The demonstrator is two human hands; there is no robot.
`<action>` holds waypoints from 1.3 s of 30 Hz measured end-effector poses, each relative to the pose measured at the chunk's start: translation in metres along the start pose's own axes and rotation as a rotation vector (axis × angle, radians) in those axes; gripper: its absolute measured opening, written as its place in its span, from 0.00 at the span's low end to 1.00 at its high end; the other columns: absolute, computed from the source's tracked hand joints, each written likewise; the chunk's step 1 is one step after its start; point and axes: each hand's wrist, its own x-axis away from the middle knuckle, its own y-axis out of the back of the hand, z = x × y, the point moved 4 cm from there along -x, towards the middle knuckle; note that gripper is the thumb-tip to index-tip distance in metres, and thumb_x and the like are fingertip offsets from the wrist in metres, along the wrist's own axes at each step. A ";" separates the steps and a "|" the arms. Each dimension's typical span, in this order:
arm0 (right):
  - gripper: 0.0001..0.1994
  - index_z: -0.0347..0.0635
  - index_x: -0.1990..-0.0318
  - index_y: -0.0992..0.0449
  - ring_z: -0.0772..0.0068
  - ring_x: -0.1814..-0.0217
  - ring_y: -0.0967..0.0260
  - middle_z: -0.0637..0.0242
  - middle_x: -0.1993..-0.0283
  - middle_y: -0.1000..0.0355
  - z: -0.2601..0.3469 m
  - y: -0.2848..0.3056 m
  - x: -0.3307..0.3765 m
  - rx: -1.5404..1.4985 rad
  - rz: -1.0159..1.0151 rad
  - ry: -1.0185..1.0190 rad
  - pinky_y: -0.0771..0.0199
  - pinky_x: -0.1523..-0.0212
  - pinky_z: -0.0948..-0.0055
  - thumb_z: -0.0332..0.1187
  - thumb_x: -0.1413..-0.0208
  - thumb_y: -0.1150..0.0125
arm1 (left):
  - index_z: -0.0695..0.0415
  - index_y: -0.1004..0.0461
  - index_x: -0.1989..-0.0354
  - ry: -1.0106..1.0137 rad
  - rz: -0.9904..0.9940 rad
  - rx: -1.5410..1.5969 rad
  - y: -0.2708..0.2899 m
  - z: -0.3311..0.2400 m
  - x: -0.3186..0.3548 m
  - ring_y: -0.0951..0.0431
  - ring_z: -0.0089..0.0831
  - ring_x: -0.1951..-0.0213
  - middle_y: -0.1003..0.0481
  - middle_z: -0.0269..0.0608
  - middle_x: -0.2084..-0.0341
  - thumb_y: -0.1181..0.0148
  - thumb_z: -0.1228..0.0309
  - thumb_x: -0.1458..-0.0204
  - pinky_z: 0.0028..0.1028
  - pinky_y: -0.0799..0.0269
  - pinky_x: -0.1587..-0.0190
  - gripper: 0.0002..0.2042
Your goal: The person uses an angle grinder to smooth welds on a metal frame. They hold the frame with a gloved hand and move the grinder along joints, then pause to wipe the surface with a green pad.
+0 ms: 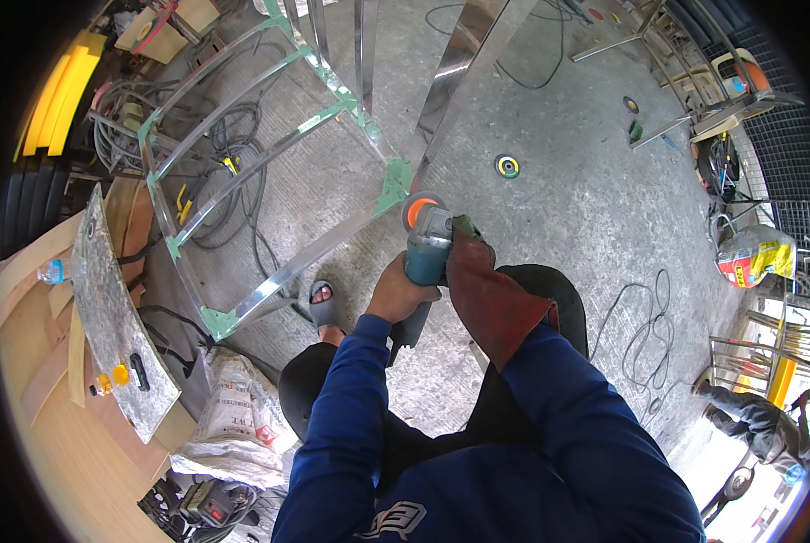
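Note:
My bare left hand (399,291) is wrapped round the teal body of an angle grinder (428,255). My right hand (483,288), in a reddish-brown work glove, is closed at the right side of the grinder's head; its fingertips are partly hidden. The orange disc (417,212) faces up and away from me, close to a green-taped corner (396,181) of a shiny metal frame (310,253). From beside that corner a long polished metal bar (450,77) runs away from me. Whether the disc touches either piece I cannot tell.
A loose grinding disc (507,166) lies on the concrete floor beyond my hands. Cables (242,172) coil under the frame, and another cord (644,335) lies at right. Wood sheets (38,362), a white sack (233,407) and a metal-topped board (120,317) stand at left.

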 end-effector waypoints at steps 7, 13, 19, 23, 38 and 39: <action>0.24 0.42 0.48 0.20 0.54 0.51 0.21 0.52 0.52 0.20 -0.031 0.048 -0.060 0.136 -0.107 0.056 0.21 0.46 0.49 0.49 0.46 0.28 | 0.63 0.24 0.50 -0.034 -0.004 0.009 0.001 0.001 0.002 0.16 0.36 0.60 0.17 0.44 0.60 0.23 0.70 0.65 0.35 0.19 0.53 0.29; 0.23 0.39 0.44 0.21 0.58 0.50 0.20 0.52 0.49 0.21 -0.036 0.057 -0.078 0.400 -0.228 0.309 0.21 0.43 0.55 0.44 0.42 0.31 | 0.64 0.24 0.49 -0.038 -0.004 0.014 0.002 0.007 0.002 0.16 0.36 0.60 0.17 0.44 0.60 0.24 0.71 0.63 0.36 0.19 0.53 0.29; 0.23 0.39 0.42 0.23 0.61 0.51 0.21 0.53 0.47 0.22 -0.014 0.022 -0.034 0.206 -0.112 0.086 0.20 0.43 0.58 0.44 0.37 0.33 | 0.65 0.24 0.47 -0.072 -0.012 0.012 0.004 0.002 0.004 0.16 0.37 0.59 0.17 0.46 0.60 0.23 0.68 0.65 0.36 0.20 0.52 0.32; 0.21 0.40 0.45 0.22 0.62 0.54 0.21 0.55 0.51 0.21 0.005 -0.004 0.005 0.263 -0.173 0.087 0.20 0.48 0.58 0.46 0.36 0.34 | 0.65 0.25 0.45 -0.066 -0.032 -0.033 0.004 -0.003 0.005 0.16 0.39 0.58 0.17 0.47 0.58 0.23 0.66 0.66 0.36 0.20 0.51 0.35; 0.21 0.44 0.59 0.18 0.65 0.63 0.22 0.63 0.63 0.21 0.028 -0.035 0.049 0.340 -0.278 0.081 0.20 0.63 0.61 0.54 0.33 0.39 | 0.64 0.24 0.46 -0.027 0.006 -0.013 -0.004 0.003 -0.010 0.16 0.38 0.59 0.17 0.46 0.59 0.23 0.69 0.65 0.36 0.20 0.51 0.32; 0.21 0.44 0.60 0.18 0.66 0.64 0.22 0.63 0.63 0.21 0.028 -0.036 0.049 0.332 -0.273 0.081 0.20 0.63 0.61 0.55 0.33 0.39 | 0.64 0.24 0.47 -0.022 0.000 -0.017 -0.004 0.003 -0.009 0.16 0.38 0.59 0.17 0.46 0.59 0.23 0.69 0.65 0.36 0.20 0.52 0.31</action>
